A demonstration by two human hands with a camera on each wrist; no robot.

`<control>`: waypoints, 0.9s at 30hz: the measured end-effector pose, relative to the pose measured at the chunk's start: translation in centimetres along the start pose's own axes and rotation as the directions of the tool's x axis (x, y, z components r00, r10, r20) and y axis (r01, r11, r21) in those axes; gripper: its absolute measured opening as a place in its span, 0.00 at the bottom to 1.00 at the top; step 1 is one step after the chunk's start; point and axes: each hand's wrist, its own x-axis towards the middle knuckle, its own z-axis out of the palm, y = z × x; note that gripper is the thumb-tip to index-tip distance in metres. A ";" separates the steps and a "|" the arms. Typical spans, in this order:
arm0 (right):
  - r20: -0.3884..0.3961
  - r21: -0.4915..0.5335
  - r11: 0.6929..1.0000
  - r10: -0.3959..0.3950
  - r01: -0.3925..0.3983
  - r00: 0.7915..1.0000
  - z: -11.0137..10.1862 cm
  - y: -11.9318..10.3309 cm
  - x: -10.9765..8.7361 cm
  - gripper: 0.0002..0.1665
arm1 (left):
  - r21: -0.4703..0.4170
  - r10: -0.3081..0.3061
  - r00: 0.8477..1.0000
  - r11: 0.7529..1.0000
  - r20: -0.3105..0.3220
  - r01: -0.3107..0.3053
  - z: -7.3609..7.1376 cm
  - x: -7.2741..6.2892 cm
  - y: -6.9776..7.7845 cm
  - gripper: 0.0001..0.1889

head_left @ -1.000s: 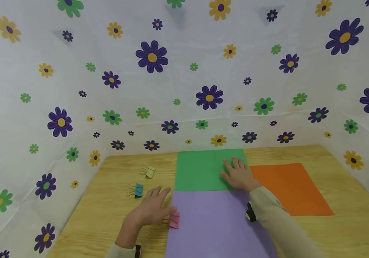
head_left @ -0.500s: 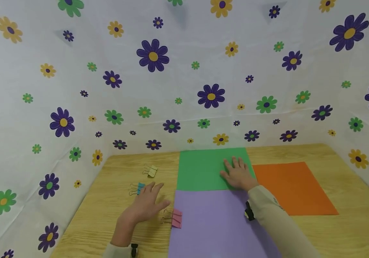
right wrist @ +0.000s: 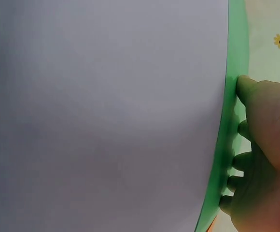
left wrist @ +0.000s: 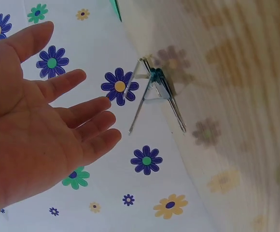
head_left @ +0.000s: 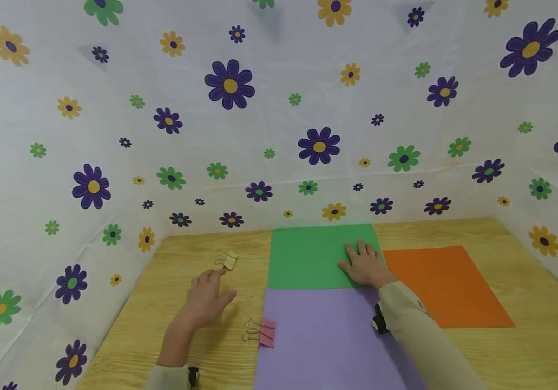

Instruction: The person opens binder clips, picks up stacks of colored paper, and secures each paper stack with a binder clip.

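"Just past the fingers of the left hand (head_left: 204,299), what's that?"

"The blue clip (left wrist: 160,86), on the worktop (head_left: 186,246). The left wrist view shows a gap between them; in the head view the hand hides it."

"So nothing is held?"

"Nothing. Those fingers are loosely extended, thumb well apart. Just beyond the index fingertip is the yellow clip (head_left: 230,261); whether they touch, I can't tell. Off the thumb side, the pink clip (head_left: 268,332) bites the edge of the purple sheet (head_left: 327,341)."

"And the right hand (head_left: 367,269)?"

"Fingers spread, resting on the green sheet (head_left: 308,257), with the orange sheet (head_left: 446,287) to their right."

"How would the blue clip handle?"

"Light, I'd guess, with a stiff spring and little to break. The wire handles look slick. Squeeze both near their ends, thumb against index; for a plain lift, pinch the body."

"And the sheets?"

"Bendy, probably, and easily shifted; spread fingers steady them better than a pinch."
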 end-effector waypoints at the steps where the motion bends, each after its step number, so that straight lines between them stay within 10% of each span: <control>1: 0.000 -0.004 1.000 -0.002 0.002 1.000 0.0 0.0 0.1 0.38 | -0.001 -0.007 1.000 1.000 -0.005 0.007 -0.1 0.1 -0.2 0.32; 27: 0.031 -0.010 1.000 0.009 -0.008 0.999 -0.3 -0.1 0.0 0.40 | -0.063 -0.277 0.960 0.960 -0.048 0.274 -1.5 1.7 -3.6 0.27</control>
